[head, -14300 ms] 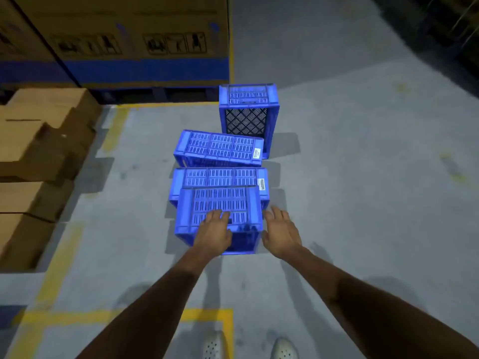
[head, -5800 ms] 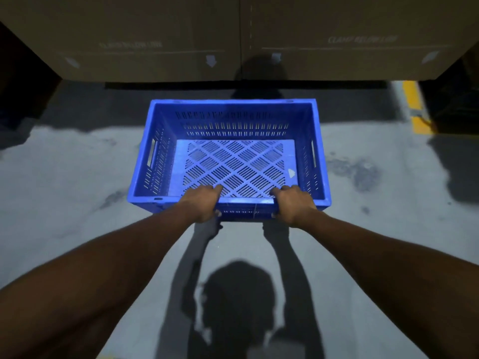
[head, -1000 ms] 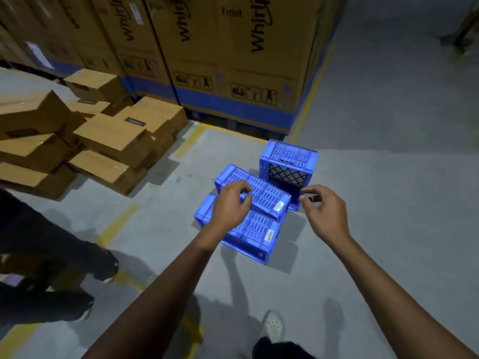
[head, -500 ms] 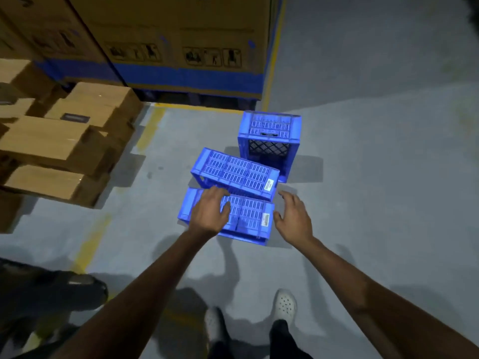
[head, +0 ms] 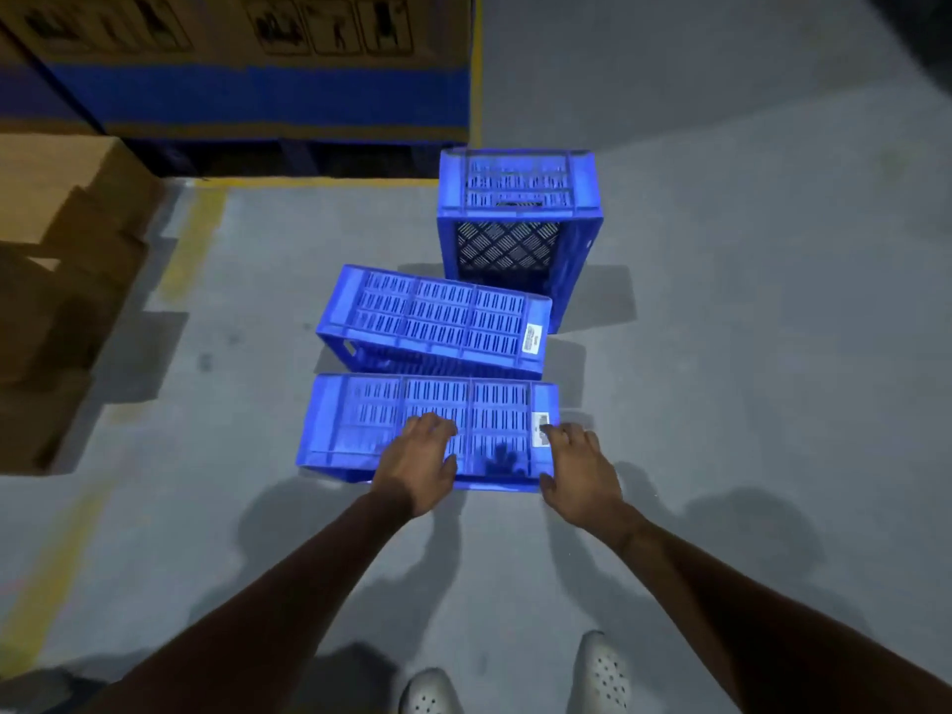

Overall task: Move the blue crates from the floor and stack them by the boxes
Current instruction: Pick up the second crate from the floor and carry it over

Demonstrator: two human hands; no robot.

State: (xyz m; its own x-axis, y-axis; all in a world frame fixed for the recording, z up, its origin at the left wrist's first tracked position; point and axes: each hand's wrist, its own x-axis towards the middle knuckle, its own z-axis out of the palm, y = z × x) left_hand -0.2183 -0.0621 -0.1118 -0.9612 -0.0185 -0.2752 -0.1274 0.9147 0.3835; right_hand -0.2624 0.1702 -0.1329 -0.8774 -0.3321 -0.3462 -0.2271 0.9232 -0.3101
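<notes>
Three blue slatted crates lie on the grey floor. The nearest crate [head: 391,420] lies on its side with a white label at its right end. My left hand [head: 420,466] rests flat on its upper face by the front edge, fingers spread. My right hand [head: 579,474] touches its front right corner, fingertips at the label and thumb along the front edge. Neither hand is closed around it. A second crate [head: 432,322] lies tilted just behind. The third crate [head: 517,219] stands on end farther back, its lattice bottom facing me.
A large cardboard carton with a blue band [head: 257,69] stands on a pallet at the back. Smaller brown boxes [head: 51,249] are piled at the left. Yellow floor lines [head: 190,244] run beside them. My white shoes [head: 600,672] are at the bottom edge.
I have come closer and bent down over the crates. Both hands dropped onto the nearest crate, the right one from the air beside it to its front right corner.
</notes>
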